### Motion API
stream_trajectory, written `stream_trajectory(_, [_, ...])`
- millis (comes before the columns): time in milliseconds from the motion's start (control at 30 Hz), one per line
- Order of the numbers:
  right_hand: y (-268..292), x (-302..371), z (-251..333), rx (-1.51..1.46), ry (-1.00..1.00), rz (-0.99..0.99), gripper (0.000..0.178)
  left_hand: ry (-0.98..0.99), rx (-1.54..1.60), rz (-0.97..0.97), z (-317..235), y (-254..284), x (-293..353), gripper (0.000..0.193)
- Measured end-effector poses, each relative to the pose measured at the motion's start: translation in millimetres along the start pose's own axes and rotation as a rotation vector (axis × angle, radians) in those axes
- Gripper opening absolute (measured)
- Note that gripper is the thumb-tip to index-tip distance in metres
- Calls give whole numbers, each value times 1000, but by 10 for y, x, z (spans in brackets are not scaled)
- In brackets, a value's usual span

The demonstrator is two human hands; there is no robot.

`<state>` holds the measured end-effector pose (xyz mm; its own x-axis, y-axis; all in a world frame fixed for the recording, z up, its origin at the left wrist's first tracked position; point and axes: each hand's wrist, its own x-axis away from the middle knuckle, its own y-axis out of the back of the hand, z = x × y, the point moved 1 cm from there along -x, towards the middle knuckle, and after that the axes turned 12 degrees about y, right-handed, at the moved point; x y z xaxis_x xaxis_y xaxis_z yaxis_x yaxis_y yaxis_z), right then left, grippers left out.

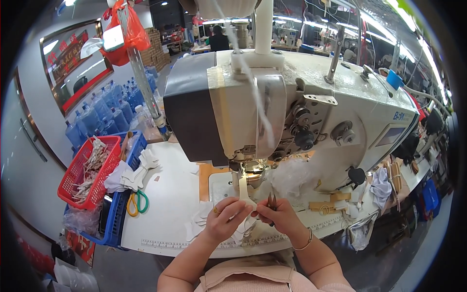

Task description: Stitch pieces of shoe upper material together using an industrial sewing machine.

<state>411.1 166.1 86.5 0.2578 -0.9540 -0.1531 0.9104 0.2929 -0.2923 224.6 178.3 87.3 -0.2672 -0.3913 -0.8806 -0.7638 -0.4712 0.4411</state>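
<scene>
In front of the sewing machine [311,97], my left hand [226,217] pinches a cream-coloured cut piece [243,191] whose narrow strip reaches up toward the needle area. My right hand [282,217] is closed around small thread snips [272,200], their points upward. Its thumb and fingertips meet the right end of the same cream piece. Whether the strip's far end lies under the presser foot cannot be made out. Below and beside my hands, more white cut pieces [239,235] lie on the white table [160,204], partly hidden by my fingers.
A red basket [65,182] of cut strips and a blue crate [109,231] stand at the left. Scissors with yellow and green handles [137,202] lie beside them. A ruler strip [170,244] edges the table's front. Clear plastic [292,176] and tan scraps [325,206] lie right.
</scene>
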Motion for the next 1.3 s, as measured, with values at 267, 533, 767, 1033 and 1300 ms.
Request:
stream_trajectory(267, [39,-32,-29,30,9,15,14,-2,14,-13,16,-28,-4,35])
stream_trajectory(533, [-13,-47,22,103,34,-12,14,-2,-11,-12,3,6,-4,31])
stream_trajectory(767, [27,-40,33,121,42,-39,12,36,-21,9,-82,49,-83,30])
stream_trajectory(1033, [-27,-345,50,53,142,-116,12,37,-17,-13,143,-31,-278,32])
stream_trajectory(1300, [-275,-410,-1,-57,223,-349,12,71,104,6,344,-73,-408,29])
